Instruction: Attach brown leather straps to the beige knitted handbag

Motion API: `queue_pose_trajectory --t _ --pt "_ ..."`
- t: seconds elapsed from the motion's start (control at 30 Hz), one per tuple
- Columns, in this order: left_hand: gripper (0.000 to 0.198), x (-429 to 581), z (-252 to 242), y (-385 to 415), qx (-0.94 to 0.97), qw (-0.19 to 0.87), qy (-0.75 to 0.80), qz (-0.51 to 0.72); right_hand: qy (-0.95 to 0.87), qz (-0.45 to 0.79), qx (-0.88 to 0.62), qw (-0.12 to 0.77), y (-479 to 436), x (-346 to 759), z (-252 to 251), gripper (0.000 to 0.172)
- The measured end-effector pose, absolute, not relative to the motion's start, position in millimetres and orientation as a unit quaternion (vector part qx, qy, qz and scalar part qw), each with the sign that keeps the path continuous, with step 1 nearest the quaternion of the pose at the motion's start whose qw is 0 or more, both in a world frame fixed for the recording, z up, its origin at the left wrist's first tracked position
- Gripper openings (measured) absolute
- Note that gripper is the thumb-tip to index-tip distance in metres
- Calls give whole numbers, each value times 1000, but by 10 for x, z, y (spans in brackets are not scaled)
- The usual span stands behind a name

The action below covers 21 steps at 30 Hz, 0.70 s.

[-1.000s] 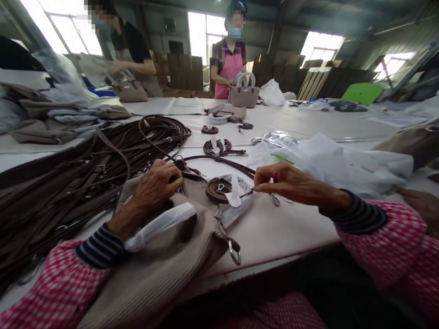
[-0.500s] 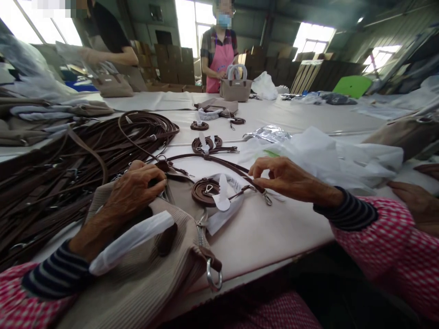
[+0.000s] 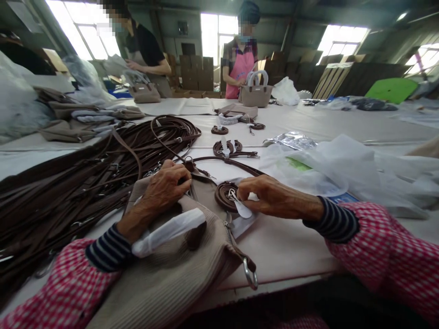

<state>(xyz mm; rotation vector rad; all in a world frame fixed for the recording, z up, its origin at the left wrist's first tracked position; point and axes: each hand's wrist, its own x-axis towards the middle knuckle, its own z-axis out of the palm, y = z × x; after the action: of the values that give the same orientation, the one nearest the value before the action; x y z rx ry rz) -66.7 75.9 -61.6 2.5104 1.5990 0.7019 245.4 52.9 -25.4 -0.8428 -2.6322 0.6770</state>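
Note:
A beige ribbed bag (image 3: 185, 269) lies at the near edge, its handle in a white wrap (image 3: 168, 232) and a metal ring at its right corner. My left hand (image 3: 166, 183) is closed on the bag's upper edge, beside a dark brown tab. To the right, a coiled brown strap (image 3: 224, 196) with a metal clip and a white tag (image 3: 243, 209) rests on the table. My right hand (image 3: 265, 194) has its fingers pressed together at the coil's right side, over the tag. What exactly lies between those fingers is hidden.
A large heap of brown straps (image 3: 103, 178) covers the left. More coiled straps (image 3: 219, 130) lie farther back. White plastic sheeting (image 3: 356, 169) is on the right. Across the table (image 3: 308, 121), two people stand by beige bags (image 3: 256, 95).
My right hand has moved left onto the coiled strap and its fingers have closed. My left hand stays on the bag. The whole view has shifted, with things now farther right.

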Motion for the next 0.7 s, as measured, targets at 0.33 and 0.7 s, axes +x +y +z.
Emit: queue_pose_trajectory --t 0.33,0.7 --pt "17 -658 -671 781 817 29 525 236 -867 362 -330 93 408 2288 -104 8" --pt "20 -675 -653 789 826 32 510 237 -768 410 -433 233 555 2280 425 20"
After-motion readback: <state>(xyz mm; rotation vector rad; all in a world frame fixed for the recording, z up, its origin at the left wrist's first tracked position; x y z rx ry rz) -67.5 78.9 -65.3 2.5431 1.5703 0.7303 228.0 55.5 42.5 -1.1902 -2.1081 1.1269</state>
